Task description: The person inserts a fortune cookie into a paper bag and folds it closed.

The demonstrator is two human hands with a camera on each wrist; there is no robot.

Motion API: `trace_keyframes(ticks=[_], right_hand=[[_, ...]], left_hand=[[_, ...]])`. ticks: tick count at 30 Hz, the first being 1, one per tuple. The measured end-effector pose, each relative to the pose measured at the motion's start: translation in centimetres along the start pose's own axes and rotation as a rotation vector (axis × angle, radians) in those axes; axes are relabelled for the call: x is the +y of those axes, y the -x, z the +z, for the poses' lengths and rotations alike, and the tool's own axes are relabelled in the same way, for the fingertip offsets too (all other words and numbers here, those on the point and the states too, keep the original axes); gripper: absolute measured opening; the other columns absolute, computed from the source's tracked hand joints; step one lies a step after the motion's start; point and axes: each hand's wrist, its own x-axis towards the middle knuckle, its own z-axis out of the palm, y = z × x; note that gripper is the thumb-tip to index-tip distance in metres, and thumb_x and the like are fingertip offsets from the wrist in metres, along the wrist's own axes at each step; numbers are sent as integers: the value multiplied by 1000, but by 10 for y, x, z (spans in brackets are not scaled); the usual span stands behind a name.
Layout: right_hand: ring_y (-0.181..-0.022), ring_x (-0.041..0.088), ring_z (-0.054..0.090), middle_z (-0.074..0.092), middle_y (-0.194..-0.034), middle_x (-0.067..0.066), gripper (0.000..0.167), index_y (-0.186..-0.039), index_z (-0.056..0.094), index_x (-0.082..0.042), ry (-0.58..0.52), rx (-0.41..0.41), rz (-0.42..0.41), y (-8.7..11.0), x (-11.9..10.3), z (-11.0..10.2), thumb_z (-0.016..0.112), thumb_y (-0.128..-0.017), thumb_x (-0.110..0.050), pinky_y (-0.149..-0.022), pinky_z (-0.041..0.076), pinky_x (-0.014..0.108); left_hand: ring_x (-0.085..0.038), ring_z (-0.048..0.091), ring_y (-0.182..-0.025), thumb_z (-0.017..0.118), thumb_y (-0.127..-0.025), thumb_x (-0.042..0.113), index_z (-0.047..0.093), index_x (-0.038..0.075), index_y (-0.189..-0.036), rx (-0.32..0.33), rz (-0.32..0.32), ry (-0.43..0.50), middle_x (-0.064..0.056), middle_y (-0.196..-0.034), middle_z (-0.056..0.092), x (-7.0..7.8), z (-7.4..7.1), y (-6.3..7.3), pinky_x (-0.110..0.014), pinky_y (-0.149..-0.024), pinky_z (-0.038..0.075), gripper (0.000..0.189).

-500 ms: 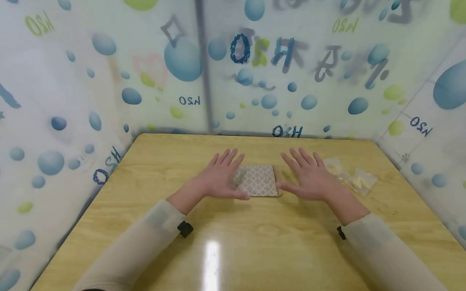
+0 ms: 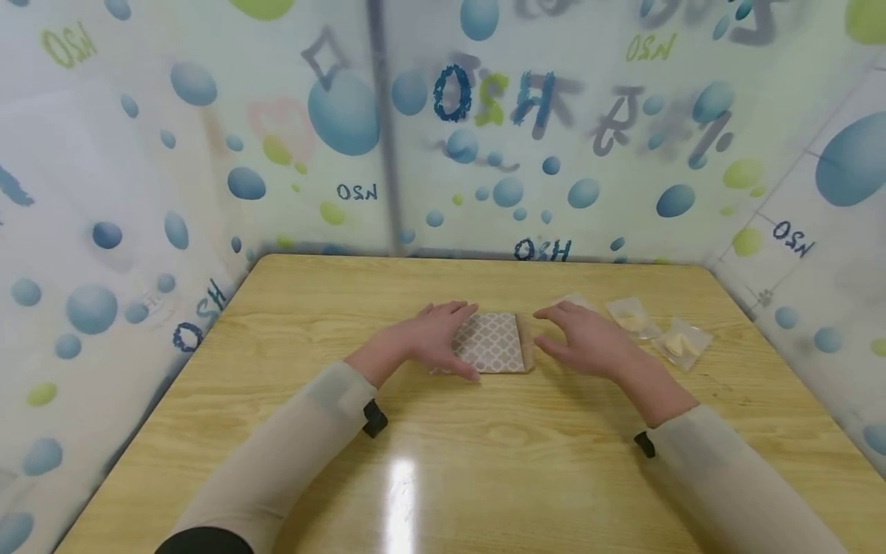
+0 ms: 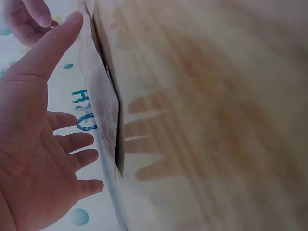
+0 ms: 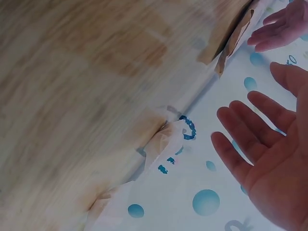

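Note:
A flat paper packet [image 2: 494, 346] with a grey-and-white lattice print and a plain brown strip at its right end lies on the table. In the left wrist view, the packet [image 3: 103, 101] appears edge-on, with a thin dark gap along its side. My left hand [image 2: 436, 338] hovers over its left part, thumb spread toward the front edge, hiding that end. To the right of the packet is my right hand [image 2: 588, 342], fingers loosely bent and pointing inward. In the right wrist view the palm of my right hand [image 4: 274, 159] holds nothing.
Small clear bags with pale yellowish contents lie to the right: one bag [image 2: 631, 318], another bag [image 2: 682, 343], and a third bag [image 2: 576, 299] partly behind my right hand. A wall [image 2: 588, 154] with bubble prints borders the wooden table [image 2: 512, 462] at its back.
Both hands have turned from flat, spread palms-down to a sideways pose with fingers more bent. The left hand has shifted slightly right over the packet. A third bag has come into view.

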Motion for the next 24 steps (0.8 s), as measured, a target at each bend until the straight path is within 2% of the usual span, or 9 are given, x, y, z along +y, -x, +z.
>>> trace_keyframes(ticks=[7,11,14,19,24], right_hand=[[-129,40,68,65,-149,22,49,-150,64,-5,-13,-29,3,-1,-4,1,64,-111,-36,-106,56,61],[-128,40,68,67,-147,21,48,-149,65,-5,-22,-19,3,0,-5,0,65,-111,-33,-107,55,61],[-129,40,68,68,-145,21,47,-148,65,-4,-48,-7,0,1,-6,-2,65,-111,-32,-108,55,62],[-130,42,66,69,-145,20,45,-148,65,-3,-121,8,2,0,-7,-2,63,-112,-28,-108,55,62],[-137,45,63,65,-149,20,39,-146,68,-8,-276,32,6,-4,-8,0,63,-113,-26,-108,56,61]], left_hand=[[-36,26,-168,91,-84,60,19,13,-177,-41,-14,39,-18,-181,26,-1,-4,-10,-62,-137,11,127],[-38,32,-166,93,-83,56,20,15,-177,-51,-13,64,-20,-179,30,-2,-5,-11,-57,-136,21,126],[-38,36,-163,93,-85,55,21,16,-177,-46,-18,58,-19,-177,33,-4,-4,-9,-54,-134,31,123],[-37,42,-157,92,-86,53,18,16,-177,-13,-26,43,-19,-172,35,-7,-4,-1,-52,-129,39,123],[-34,45,-150,94,-84,47,15,13,-177,41,-31,69,-19,-168,34,-10,-4,9,-49,-124,44,127]])
